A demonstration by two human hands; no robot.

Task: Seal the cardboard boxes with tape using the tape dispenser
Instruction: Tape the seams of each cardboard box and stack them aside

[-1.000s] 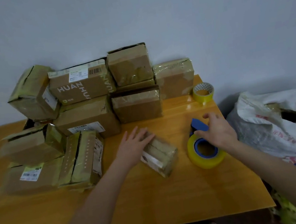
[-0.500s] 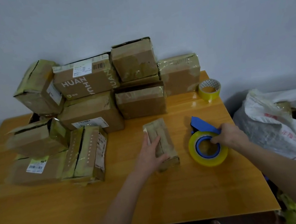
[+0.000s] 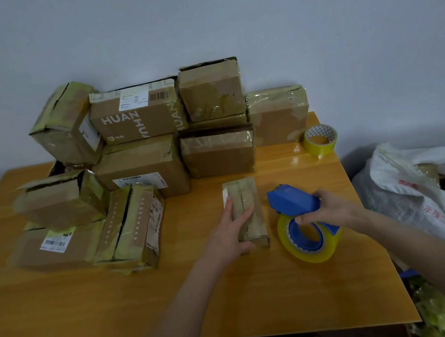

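Head view: A person's left hand point(image 3: 227, 236) lies on a small cardboard box point(image 3: 244, 194) near the middle of a wooden table point(image 3: 63, 310), fingers fairly straight over its top, pinning it in place. The right hand point(image 3: 335, 208) is curled round the handle of a blue tape dispenser point(image 3: 290, 199), which carries a yellow tape roll point(image 3: 313, 253) and sits just beside the box on its right, apart from it. No tape strip can be seen running from dispenser to box, so this box's seal appears not yet begun.

The small box already shows shiny tape over much of its top (whether that is a finished seal is hard to tell).

Behind it, a pile of boxes point(image 3: 142, 166) stands against the wall, most of them wrapped in yellowish tape. At least one at the left of the pile shows a dark gap at its flap, which suggests work remains.

A spare tape roll point(image 3: 321, 139) rests at the table's far right corner, and a white bag point(image 3: 438, 192) slumps off the table to the right.
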